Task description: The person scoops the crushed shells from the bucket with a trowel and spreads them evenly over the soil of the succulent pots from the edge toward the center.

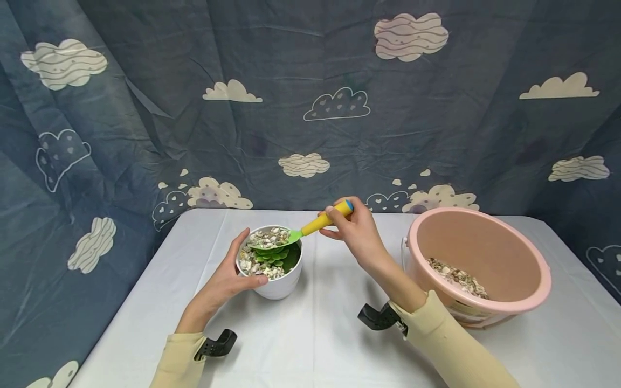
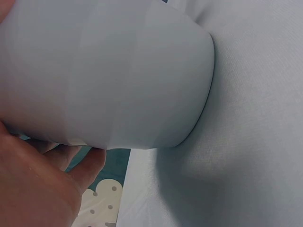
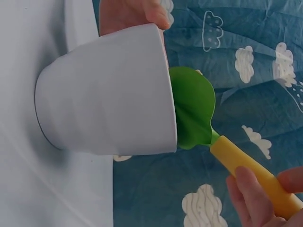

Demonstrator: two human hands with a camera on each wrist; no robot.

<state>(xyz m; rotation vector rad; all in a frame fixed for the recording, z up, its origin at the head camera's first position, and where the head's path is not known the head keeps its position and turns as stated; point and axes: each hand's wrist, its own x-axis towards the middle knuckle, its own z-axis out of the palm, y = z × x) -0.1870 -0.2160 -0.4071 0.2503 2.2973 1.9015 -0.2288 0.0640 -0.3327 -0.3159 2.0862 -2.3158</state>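
Observation:
A white flowerpot [image 1: 278,288] stands on the table, holding a green succulent [image 1: 275,256] with pale pebbles [image 1: 249,263] around part of it. My left hand [image 1: 220,283] grips the pot from the left, thumb at the near side of the rim and fingers round the far side. Pinched in my right hand [image 1: 361,240] is the yellow handle of a small trowel [image 1: 315,223]. Its green blade [image 3: 193,106] lies over the pot's mouth, loaded with pebbles [image 1: 274,237], and covers part of the plant. The left wrist view shows mostly the pot's side [image 2: 109,75].
To the right stands a pink bucket [image 1: 477,229] with more pebbles [image 1: 458,277] at its bottom, close to my right forearm. White cloth [image 1: 330,334] covers the table. Behind it hangs a dark blue curtain [image 1: 291,129] with cloud prints.

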